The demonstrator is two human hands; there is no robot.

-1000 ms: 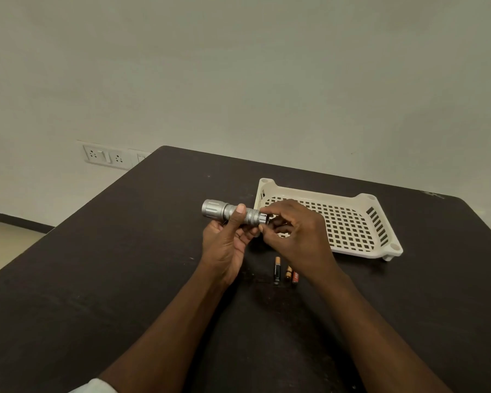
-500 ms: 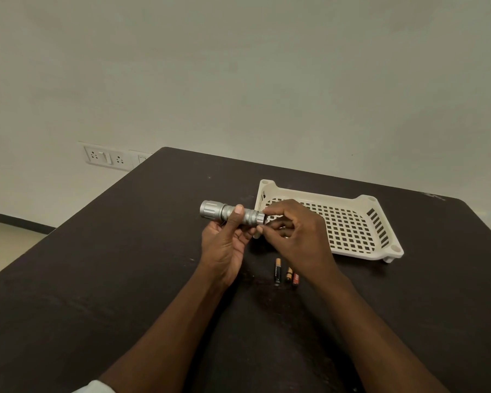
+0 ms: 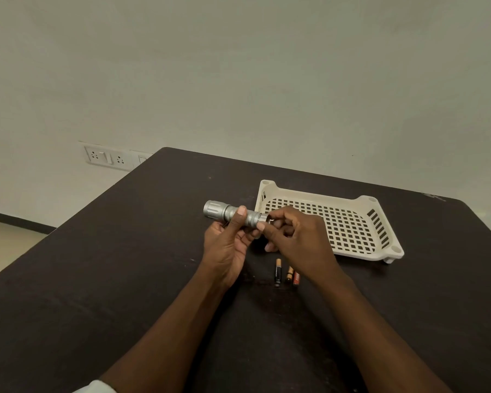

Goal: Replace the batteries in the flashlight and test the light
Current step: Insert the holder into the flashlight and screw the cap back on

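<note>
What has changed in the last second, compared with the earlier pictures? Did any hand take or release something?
Almost nothing changed. The left hand still holds the flashlight level above the table, and the right hand still has its fingertips at the tail end; only these fingers shifted slightly. Nothing was taken or let go. The three batteries and the basket did not move.

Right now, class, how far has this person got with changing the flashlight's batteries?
Looks done: three batteries lie loose on the table; old or new, I cannot tell. In hand: the left hand grips the flashlight while the right hand pinches its tail end. Whether the cap is going off or on is unclear. Left: closing up and testing; no beam shows.
</note>
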